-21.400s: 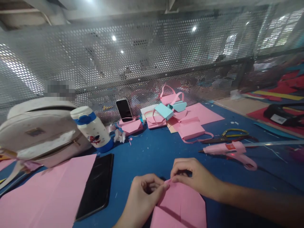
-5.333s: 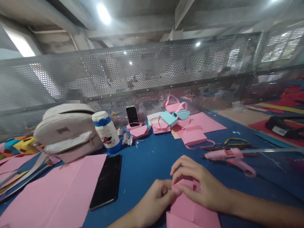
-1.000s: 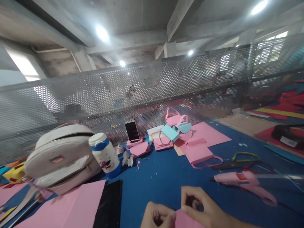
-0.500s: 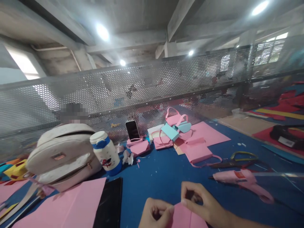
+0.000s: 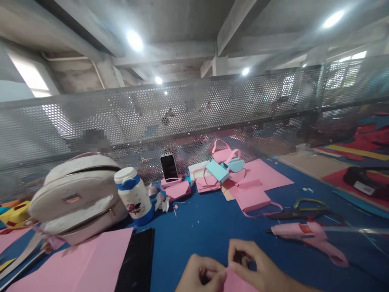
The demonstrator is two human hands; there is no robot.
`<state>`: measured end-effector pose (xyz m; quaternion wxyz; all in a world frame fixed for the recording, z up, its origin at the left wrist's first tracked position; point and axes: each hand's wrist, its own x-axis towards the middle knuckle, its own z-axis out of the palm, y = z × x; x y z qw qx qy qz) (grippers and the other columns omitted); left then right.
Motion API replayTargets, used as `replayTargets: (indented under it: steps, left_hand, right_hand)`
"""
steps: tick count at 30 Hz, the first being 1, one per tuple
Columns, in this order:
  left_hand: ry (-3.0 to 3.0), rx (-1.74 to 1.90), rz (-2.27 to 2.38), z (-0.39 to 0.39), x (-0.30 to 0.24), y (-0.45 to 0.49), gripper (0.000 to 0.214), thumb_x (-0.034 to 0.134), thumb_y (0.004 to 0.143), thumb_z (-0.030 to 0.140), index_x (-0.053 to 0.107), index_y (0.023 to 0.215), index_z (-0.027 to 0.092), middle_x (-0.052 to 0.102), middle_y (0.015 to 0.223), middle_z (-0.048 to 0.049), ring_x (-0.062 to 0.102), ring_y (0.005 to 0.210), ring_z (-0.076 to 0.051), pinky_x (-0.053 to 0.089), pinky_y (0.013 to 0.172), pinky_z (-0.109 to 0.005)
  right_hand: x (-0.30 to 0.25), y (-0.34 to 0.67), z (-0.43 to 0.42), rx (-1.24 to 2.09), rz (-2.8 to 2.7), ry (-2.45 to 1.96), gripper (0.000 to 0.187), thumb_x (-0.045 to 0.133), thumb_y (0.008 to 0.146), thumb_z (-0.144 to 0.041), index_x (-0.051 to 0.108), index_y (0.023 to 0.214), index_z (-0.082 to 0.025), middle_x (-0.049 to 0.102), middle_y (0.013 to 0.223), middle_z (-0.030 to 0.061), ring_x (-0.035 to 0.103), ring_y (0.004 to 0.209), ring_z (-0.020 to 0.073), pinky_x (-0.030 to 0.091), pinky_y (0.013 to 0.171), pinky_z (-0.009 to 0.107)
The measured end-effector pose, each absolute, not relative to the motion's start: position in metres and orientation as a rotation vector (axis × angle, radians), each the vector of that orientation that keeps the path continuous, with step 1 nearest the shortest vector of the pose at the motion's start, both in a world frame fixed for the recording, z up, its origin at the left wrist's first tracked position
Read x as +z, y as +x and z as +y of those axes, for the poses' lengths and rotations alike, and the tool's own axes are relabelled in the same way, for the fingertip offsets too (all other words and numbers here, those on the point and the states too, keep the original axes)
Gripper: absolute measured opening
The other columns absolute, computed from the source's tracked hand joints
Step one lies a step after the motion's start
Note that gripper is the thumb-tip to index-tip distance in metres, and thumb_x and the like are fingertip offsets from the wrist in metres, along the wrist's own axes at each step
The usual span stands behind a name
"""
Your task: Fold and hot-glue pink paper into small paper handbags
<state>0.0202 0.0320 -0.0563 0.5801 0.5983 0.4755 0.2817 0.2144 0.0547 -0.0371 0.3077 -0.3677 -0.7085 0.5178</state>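
Hands sit lower in view than a second ago; little else shifts. Left hand [image 5: 200, 278] and right hand [image 5: 257, 269], fingers curled shut, pinch the folded pink paper sheet [image 5: 235, 284] by its top edge over the blue tabletop [image 5: 206, 227], the sheet mostly cropped. Creasing seems unfinished; pink handled paper bags [image 5: 253, 197] lie beyond.

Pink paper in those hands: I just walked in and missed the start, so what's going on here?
At a blue table, a person's left hand and right hand pinch the top edge of a small pink paper piece, low in the view. A pink hot glue gun and yellow-handled scissors lie untouched to the right; small pink and light-blue paper bags with handles sit by the mesh screen.
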Motion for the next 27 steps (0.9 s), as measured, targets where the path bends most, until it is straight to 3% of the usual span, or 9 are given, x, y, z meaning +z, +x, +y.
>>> replayTargets:
  steps: [12, 20, 27]
  left_hand:
    - [1.423, 0.544, 1.068, 0.039, -0.029, 0.022, 0.059, 0.07, 0.069, 0.067, 0.045, 0.051, 0.018, 0.027, 0.042, 0.0101, 0.017, 0.041, -0.004, 0.009, 0.042, -0.026]
    - [1.419, 0.71, 1.16, 0.033, -0.05, 0.018, 0.054, 0.071, 0.071, 0.064, 0.072, 0.065, 0.011, 0.038, 0.047, 0.006, 0.025, 0.045, -0.007, 0.017, 0.046, -0.023]
    - [1.366, 0.958, 1.239, 0.036, -0.039, 0.015, 0.06, 0.069, 0.07, 0.068, 0.073, 0.06, 0.009, 0.052, 0.049, -0.0006, 0.036, 0.049, -0.009, 0.025, 0.048, -0.021]
  right_hand:
    - [-0.03, 0.213, 0.053, 1.338, -1.927, -0.984, 0.022, 0.054, 0.079, -0.038, 0.05, 0.069, -0.018, 0.047, 0.064, -0.0027, 0.044, 0.061, 0.013, 0.031, 0.058, 0.025]
    - [-0.031, 0.215, 0.053, 1.328, -1.918, -0.967, 0.025, 0.053, 0.084, -0.038, 0.049, 0.07, -0.019, 0.046, 0.065, -0.0029, 0.042, 0.062, 0.0132, 0.031, 0.058, 0.025]
    - [-0.043, 0.218, 0.057, 1.402, -1.747, -0.836, 0.028, 0.051, 0.093, -0.047, 0.051, 0.085, -0.02, 0.048, 0.077, -0.0023, 0.046, 0.072, 0.0147, 0.035, 0.064, 0.024]
